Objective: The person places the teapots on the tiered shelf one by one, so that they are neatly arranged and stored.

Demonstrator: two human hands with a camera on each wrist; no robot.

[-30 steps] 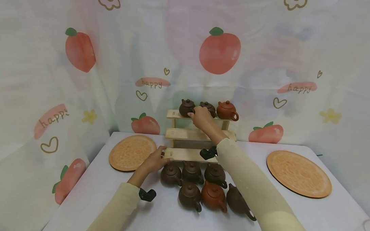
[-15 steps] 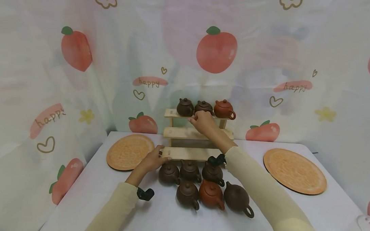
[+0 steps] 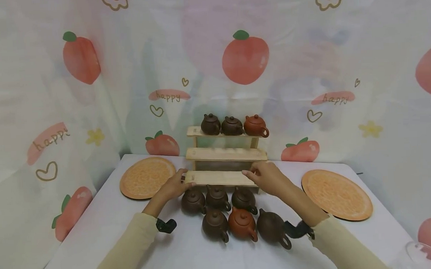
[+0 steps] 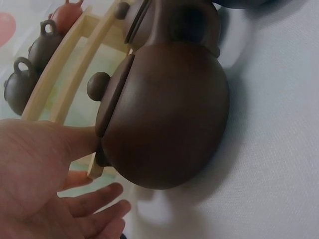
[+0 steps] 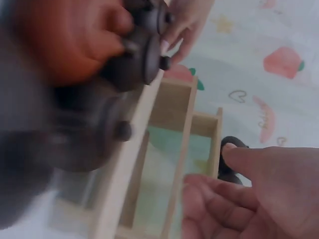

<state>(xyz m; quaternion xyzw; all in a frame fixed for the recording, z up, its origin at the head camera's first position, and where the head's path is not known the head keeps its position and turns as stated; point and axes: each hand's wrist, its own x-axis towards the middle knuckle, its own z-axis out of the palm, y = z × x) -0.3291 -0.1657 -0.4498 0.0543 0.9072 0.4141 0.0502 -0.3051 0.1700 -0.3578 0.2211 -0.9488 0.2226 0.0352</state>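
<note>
A three-tier wooden stand point(image 3: 223, 153) stands at the table's back. On its top shelf are two dark brown teapots point(image 3: 210, 124) and a reddish-brown teapot point(image 3: 255, 126); the two lower shelves bear none. My left hand point(image 3: 172, 186) holds the left end of the lowest shelf point(image 3: 217, 178) between thumb and index finger, the other fingers loose. A dark teapot point(image 4: 164, 119) sits close by it in the left wrist view. My right hand point(image 3: 273, 180), holding nothing, hovers by the lowest shelf's right end, fingers loosely bent.
Before the stand, several dark teapots point(image 3: 214, 224) and one reddish teapot point(image 3: 242, 224) crowd together in two rows, handles toward me. Round orange mats lie at left point(image 3: 147, 178) and right point(image 3: 337, 194). A printed cloth point(image 3: 287, 49) hangs behind. A clear object point(image 3: 415, 256) shows at bottom right.
My right hand has come away from the middle teapot on the top shelf and moved down and right. My left hand stays at the stand. The view has shifted slightly.
</note>
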